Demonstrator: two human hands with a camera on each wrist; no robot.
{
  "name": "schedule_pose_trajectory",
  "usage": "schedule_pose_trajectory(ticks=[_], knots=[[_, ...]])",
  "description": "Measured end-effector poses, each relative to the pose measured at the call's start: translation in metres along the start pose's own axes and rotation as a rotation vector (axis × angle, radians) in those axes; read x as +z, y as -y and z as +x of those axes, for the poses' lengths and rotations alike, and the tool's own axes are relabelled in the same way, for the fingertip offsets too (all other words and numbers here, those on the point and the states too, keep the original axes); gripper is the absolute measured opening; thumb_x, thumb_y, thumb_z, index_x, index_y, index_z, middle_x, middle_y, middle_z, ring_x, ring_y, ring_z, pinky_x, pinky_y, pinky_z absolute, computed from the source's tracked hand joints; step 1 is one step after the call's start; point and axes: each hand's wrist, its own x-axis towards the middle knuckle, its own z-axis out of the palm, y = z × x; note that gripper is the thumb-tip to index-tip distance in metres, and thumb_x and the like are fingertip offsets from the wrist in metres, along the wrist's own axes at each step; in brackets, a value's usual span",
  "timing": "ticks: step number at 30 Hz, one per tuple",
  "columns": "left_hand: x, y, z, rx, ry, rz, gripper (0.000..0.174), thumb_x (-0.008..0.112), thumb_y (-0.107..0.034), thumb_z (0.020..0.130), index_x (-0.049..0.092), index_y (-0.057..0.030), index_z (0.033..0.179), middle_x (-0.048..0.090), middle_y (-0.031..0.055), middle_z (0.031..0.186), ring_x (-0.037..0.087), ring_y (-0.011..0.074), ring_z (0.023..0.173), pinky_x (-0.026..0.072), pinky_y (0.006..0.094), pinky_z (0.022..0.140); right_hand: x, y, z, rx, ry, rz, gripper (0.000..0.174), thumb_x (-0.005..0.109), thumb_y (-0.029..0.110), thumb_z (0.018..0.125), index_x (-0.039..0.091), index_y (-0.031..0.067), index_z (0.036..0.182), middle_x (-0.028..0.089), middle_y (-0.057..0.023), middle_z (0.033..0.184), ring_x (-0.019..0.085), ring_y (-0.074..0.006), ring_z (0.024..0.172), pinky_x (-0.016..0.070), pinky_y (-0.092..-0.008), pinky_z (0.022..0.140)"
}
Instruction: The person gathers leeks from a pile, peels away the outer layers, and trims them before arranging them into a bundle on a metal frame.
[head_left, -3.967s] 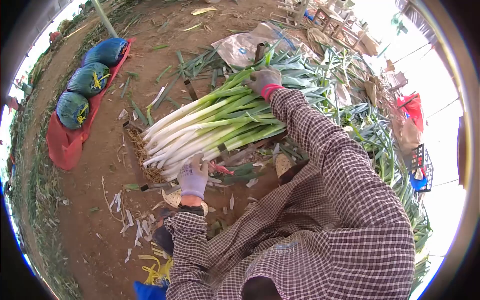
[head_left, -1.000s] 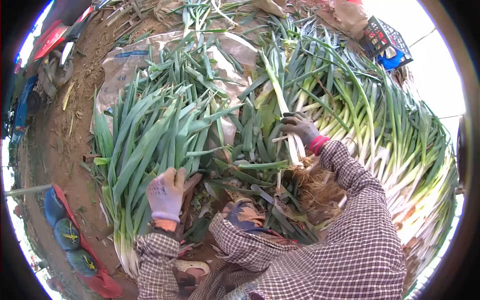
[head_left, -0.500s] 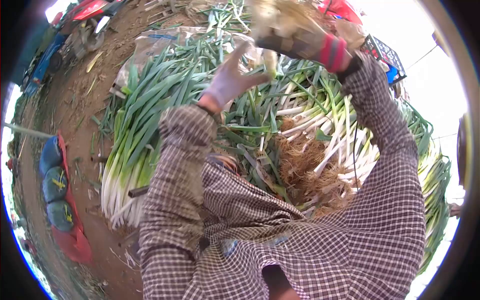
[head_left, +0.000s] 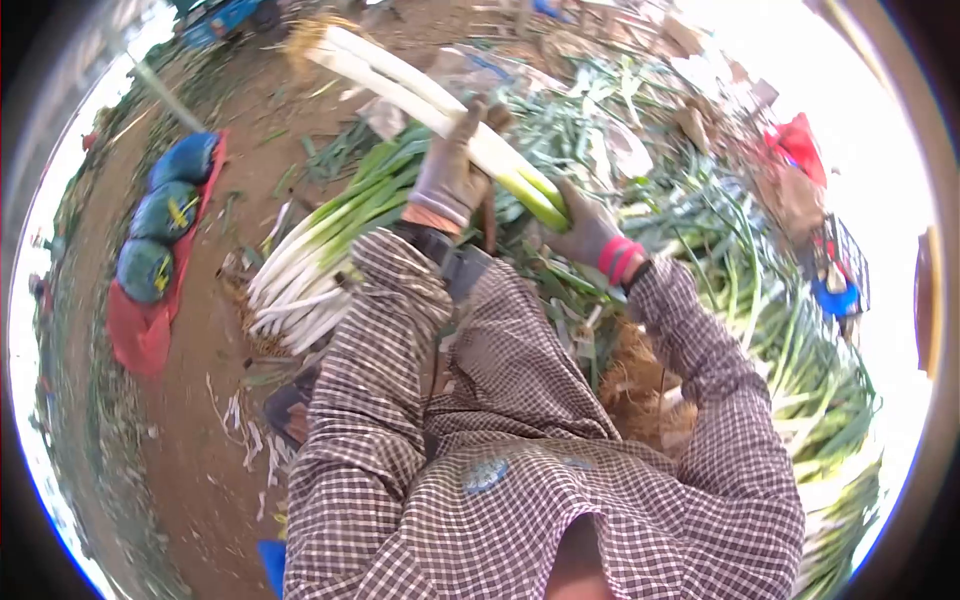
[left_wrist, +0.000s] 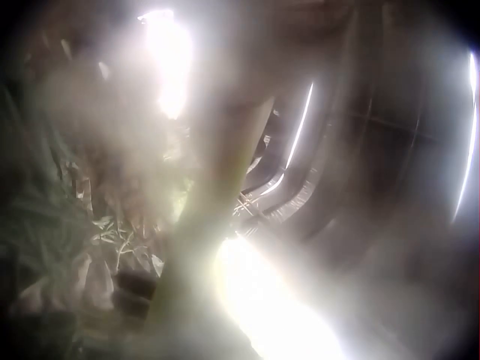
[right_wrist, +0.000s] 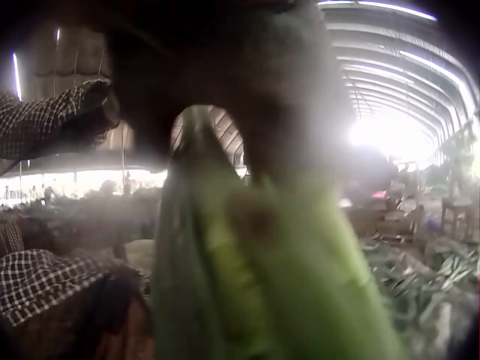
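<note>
In the head view a pair of long leeks (head_left: pixel 400 95) is held up aslant, their pale root ends at upper left. My gloved left hand (head_left: pixel 447 180) grips the white stalks around their middle. Farther down, where the stalks turn green, my gloved right hand (head_left: pixel 588 228) holds them. Green leaves (right_wrist: pixel 292 277) fill the middle of the right wrist view. The left wrist view is blurred by glare, with a pale green stalk (left_wrist: pixel 217 187) crossing it. Below and left of the hands lies a bundle of leeks (head_left: pixel 320 240), roots toward the left.
A large heap of leeks (head_left: pixel 760 300) spreads along the right side. Tied blue-green bundles (head_left: pixel 165 215) lie on a red sheet (head_left: pixel 142 335) at left. A black crate (head_left: pixel 848 265) stands at far right. Leaf scraps (head_left: pixel 265 450) litter the soil.
My right hand has lifted leeks from the heap at right and swung them left over the bundle. My left hand, spread half a second ago, now grips the stalks. The view has turned left.
</note>
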Motion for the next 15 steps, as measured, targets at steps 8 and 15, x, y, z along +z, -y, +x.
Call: schedule_pose_trajectory(ticks=[8, 15], knots=[[-0.095, -0.099, -0.062, 0.289, -0.044, -0.010, 0.029, 0.060, -0.021, 0.096, 0.056, -0.0061, 0.120, 0.064, 0.0105, 0.117, 0.064, 0.0248, 0.106, 0.0591, 0.0399, 0.082, -0.004, 0.037, -0.014, -0.058, 0.245, 0.060, 0.061, 0.069, 0.025, 0.077, 0.049, 0.0112, 0.133, 0.068, -0.0164, 0.097, 0.067, -0.0295, 0.086, 0.0514, -0.0390, 0.077], [-0.203, -0.164, -0.101, 0.513, -0.456, 0.023, 0.019, 0.061, -0.012, 0.093, 0.060, -0.0020, 0.109, 0.067, 0.0122, 0.098, 0.068, 0.0261, 0.087, 0.0607, 0.0416, 0.077, 0.006, 0.063, -0.022, -0.009, 0.558, 0.119, 0.067, 0.064, 0.011, 0.077, 0.043, 0.0064, 0.140, 0.063, -0.0110, 0.107, 0.059, -0.0179, 0.093, 0.0480, -0.0320, 0.083]])
